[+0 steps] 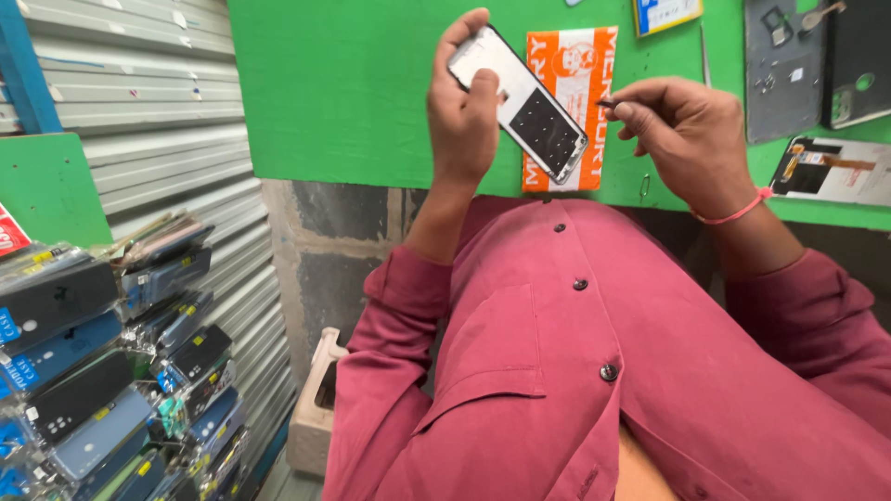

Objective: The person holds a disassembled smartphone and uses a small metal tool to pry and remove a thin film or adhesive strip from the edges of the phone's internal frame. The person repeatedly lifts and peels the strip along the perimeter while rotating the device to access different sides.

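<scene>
My left hand (464, 107) holds an opened phone frame (520, 102) tilted above the green worktop (353, 93), thumb across its upper part. The frame shows a white inner plate and a black perforated pad. Just right of it, my right hand (682, 134) pinches a thin dark tool (605, 104) whose tip points at the frame's right edge. A pink band circles my right wrist. My maroon shirt (575, 371) fills the lower view.
An orange packet (580, 65) lies under the phone. Grey phone back covers (784, 65) and a flat part with a ribbon cable (826, 172) rest at the right. Stacked packaged phone cases (102, 371) stand at the left beside a corrugated shutter (139, 93).
</scene>
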